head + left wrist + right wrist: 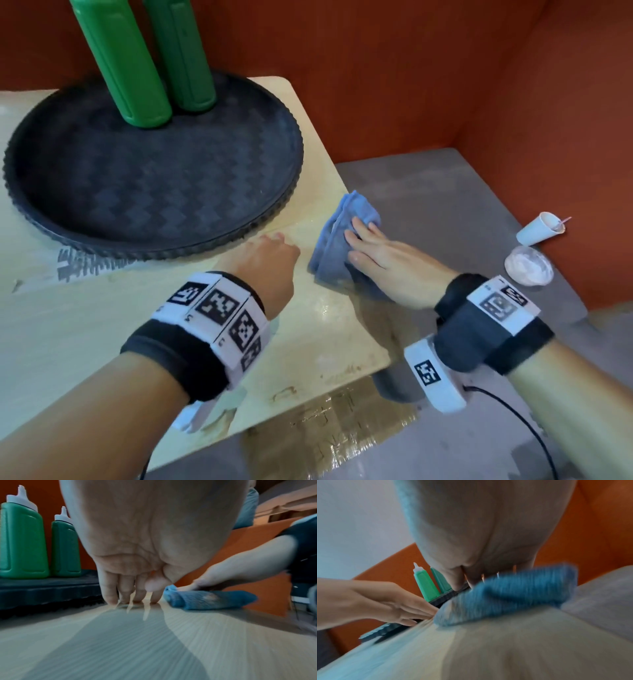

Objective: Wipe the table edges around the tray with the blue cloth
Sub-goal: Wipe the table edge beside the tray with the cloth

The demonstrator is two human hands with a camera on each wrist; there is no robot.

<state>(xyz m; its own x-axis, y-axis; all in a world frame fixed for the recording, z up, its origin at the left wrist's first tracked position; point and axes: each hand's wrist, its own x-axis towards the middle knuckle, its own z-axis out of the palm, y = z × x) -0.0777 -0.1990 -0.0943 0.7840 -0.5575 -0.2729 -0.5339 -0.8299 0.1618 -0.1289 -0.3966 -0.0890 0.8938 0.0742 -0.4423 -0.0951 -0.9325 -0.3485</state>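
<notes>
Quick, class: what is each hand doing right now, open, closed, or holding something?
Left hand: open, fingertips resting on the table, holding nothing.
Right hand: open, flat fingers pressing the blue cloth.

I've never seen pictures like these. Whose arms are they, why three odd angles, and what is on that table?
No machine here: a person wears three cameras. The big view comes from the head; the other two sit on the wrists, looking along each hand. The right hand presses flat on a folded blue cloth at the table edge. The left hand rests its fingertips on the tabletop near a round black tray, holding nothing. Two green bottles stand on the tray. The patterned wrist bands carry the cameras.
</notes>
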